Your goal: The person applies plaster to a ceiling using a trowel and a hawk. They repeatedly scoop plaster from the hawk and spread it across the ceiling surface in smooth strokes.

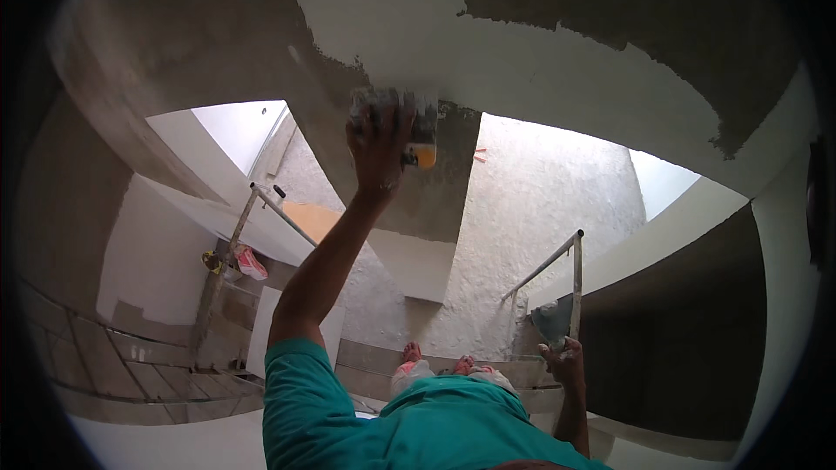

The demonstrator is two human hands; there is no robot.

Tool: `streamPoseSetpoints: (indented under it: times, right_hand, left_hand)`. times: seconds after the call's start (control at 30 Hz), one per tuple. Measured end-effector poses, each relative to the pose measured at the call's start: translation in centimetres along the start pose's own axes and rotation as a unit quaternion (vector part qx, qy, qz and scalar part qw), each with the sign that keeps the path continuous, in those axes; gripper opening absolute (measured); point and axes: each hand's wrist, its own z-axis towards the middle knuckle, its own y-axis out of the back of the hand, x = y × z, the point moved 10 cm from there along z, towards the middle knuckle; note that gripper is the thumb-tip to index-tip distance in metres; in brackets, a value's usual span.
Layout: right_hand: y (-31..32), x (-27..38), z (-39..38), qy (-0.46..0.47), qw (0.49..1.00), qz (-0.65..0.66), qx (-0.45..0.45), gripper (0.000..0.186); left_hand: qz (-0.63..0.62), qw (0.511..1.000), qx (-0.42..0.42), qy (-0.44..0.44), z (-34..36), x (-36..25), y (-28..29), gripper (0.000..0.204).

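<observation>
Raised in the upper middle, my left hand (377,148) grips a wide putty knife (422,124) with a black and yellow handle. Its plaster-smeared blade is against the concrete beam, at the edge of a pale coat (514,61) that borders darker grey patches (174,26). My right hand (566,361), low at the right, holds another wide blade (550,320) carrying grey-white plaster.
Metal railings stand at left (244,218) and right (544,265). A red-and-white bag (251,263) sits beside the left railing. Below lie a rough pale surface (540,183) and tiled steps (366,357) at my bare feet. Curved walls (784,209) surround me.
</observation>
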Motion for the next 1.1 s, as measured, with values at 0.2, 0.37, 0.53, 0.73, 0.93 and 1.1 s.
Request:
streamPoseSetpoints:
  times: [0.2, 0.37, 0.53, 0.73, 0.93, 1.1]
  right_hand:
    - [-1.0, 0.3, 0.6, 0.016, 0.999, 0.023, 0.018, 0.019]
    - [-0.9, 0.6, 0.6, 0.039, 0.999, 0.019, 0.014, 0.017]
    - [-0.1, -1.2, 0.3, 0.000, 1.000, -0.001, -0.007, 0.019]
    - [0.4, -0.1, 0.0, 0.039, 0.999, -0.004, -0.006, 0.018]
    - [0.3, -0.4, 0.1, 0.017, 1.000, 0.010, -0.009, 0.018]
    - [0.1, 0.2, 0.1, 0.016, 1.000, 0.010, -0.011, 0.019]
  left_hand:
    - [0.045, 0.982, -0.176, -0.044, 12.4, -0.5, 11.7, 0.078]
    - [0.090, 0.961, -0.250, -0.072, 18.0, -2.2, 16.0, 0.082]
    - [0.118, 0.954, -0.267, -0.073, 19.2, -1.4, 15.3, 0.085]
    - [0.091, 0.949, -0.289, -0.083, 19.9, -0.5, 15.2, 0.086]
    - [0.083, 0.949, -0.291, -0.086, 20.1, 0.0, 14.3, 0.088]
    - [0.077, 0.955, -0.274, -0.077, 19.5, 0.0, 13.8, 0.087]
